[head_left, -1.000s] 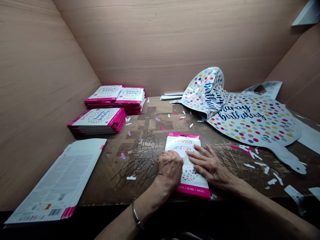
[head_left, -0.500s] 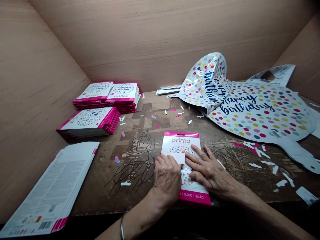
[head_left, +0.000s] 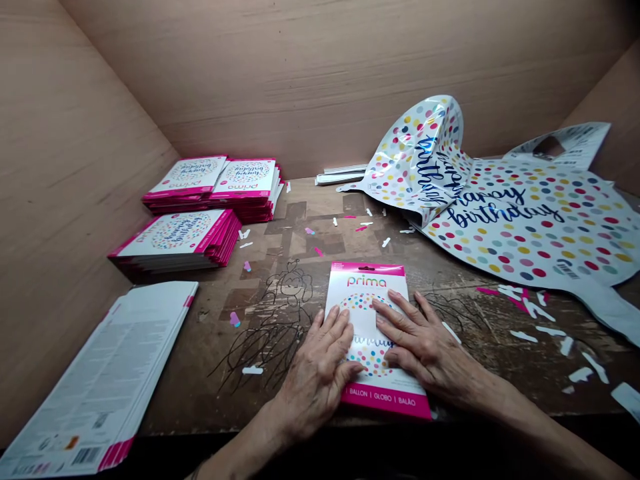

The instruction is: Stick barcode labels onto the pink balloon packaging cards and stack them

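A pink and white "prima" balloon packet (head_left: 373, 288) lies flat on the worn wooden table (head_left: 280, 380) in front of me. My left hand (head_left: 316, 373) rests flat on its left side, fingers stretched out. On the packet's right side my right hand (head_left: 419, 344) lies flat with its fingers spread. Both press down on the packet and hold nothing.
Three stacks of the same packets (head_left: 200, 207) sit at the back left. A pile of flat printed sleeves (head_left: 95, 387) lies front left. Dotted "happy birthday" foil balloons (head_left: 515, 220) spread over the right. Paper scraps (head_left: 530, 313) litter the table. Cardboard walls (head_left: 300, 80) enclose it.
My left hand has gone from curled at the packet's middle to flat with fingers stretched out. The packet has shifted slightly nearer me.
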The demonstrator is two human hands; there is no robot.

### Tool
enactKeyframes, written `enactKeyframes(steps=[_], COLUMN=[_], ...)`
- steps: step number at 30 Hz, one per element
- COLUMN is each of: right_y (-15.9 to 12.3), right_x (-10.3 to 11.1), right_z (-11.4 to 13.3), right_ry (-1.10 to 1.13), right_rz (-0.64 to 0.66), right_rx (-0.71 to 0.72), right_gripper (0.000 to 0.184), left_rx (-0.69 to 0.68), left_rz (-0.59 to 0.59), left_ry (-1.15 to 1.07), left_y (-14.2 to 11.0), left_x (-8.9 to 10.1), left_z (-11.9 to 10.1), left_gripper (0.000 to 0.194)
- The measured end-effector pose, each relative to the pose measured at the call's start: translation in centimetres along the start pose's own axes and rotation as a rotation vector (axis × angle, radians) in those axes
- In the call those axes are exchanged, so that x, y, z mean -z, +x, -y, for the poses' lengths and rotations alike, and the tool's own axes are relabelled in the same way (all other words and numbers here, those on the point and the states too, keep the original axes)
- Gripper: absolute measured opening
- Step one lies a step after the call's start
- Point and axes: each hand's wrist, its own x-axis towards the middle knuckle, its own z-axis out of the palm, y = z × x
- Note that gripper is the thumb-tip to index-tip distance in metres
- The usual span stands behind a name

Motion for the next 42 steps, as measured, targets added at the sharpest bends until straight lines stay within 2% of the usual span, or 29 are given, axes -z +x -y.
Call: enactKeyframes(steps=[7,11,16,22,26,32,34,37,40,42], right_y=[0.0,0.0,0.0,0.1,0.0,0.5,0.5,-1.0,-5.2,-9.4], right_x=[-0.1,-0.1,-0.2,-0.1,0.2,-0.1,0.0,1.3,3.4,4.4], right_z=[0.0,0.0,0.0,-0.1,0.1,0.3,0.8,2.0,2.9,3.0], right_ry=[0.007,0.013,0.039,-0.029,-0.041,0.013,0.014,0.019,0.056,0.052], right_rz=[0.029,0.027,-0.003,0.036,0.053,0.012,-0.049,-0.287,-0.565,-0.714], right_rx=[-0.009,-0.010,-0.006,0.016,0.014,-0.008,-0.027,-0.074,-0.212,-0.444], right_gripper=[0.042,0.044,0.043,0.042,0.042,0.040,0.039,0.037,0.031,0.024], left_rx=[-0.057,-0.054,-0.058,-0.026,-0.034,-0.036,-0.057,-0.108,-0.169,-0.214], left_rz=[-0.073,-0.035,0.042,0.142,0.140,0.117,0.105,0.036,-0.050,-0.094], left_ry=[-0.010,0.013,0.041,-0.025,-0.056,-0.046,-0.004,0.061,0.091,0.112], left_y=[-0.6,-0.7,-0.3,0.1,0.0,0.3,0.3,0.1,-0.1,0.1], left_x=[-0.2,0.0,0.4,0.8,0.8,0.8,0.6,-0.2,-1.4,-2.0], left_z=[0.1,-0.1,-0.6,-1.0,-0.8,-0.8,-0.7,-0.1,1.2,2.1], left_gripper=[0.040,0.043,0.058,0.066,0.063,0.055,0.053,0.051,0.059,0.063])
